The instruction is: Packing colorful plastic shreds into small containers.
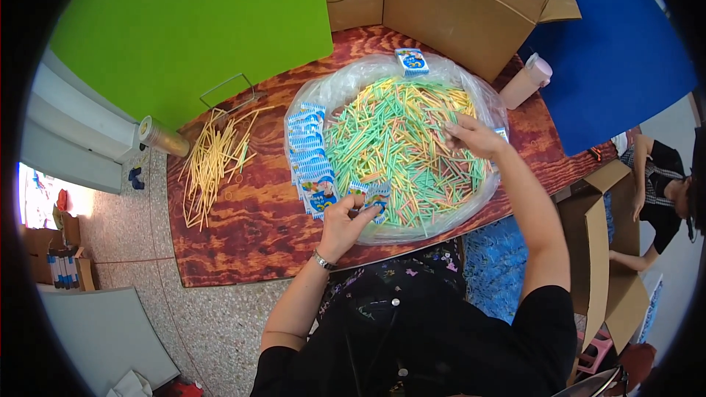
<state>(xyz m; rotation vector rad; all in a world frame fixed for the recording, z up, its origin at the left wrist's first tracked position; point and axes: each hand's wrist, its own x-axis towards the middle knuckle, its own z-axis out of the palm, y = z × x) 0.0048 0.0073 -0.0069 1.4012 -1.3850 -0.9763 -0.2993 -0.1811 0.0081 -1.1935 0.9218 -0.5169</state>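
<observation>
A large heap of thin green, yellow and pink sticks (404,147) lies in a clear plastic bag (298,95) with its sides rolled down. At the heap's near left edge, my left hand (344,224) is closed on a small blue-and-white packet (377,197), its thumb across the front. My right hand (474,137) reaches over the right side of the heap with bent fingers close to the sticks; what its fingertips hold is hidden. Overlapping blue-and-white packets (312,165) form a column along the bag's left side, beside my left hand. Another packet (411,62) rests on the bag's far rim.
Loose pale yellow sticks (217,165) lie on the table's left, near a wire stand (232,93) and a clear cylindrical container (163,137). Cardboard boxes (456,11) stand behind the bag. A pink bottle (526,81) lies tilted at right. Another person (658,191) works beside an open carton (599,242).
</observation>
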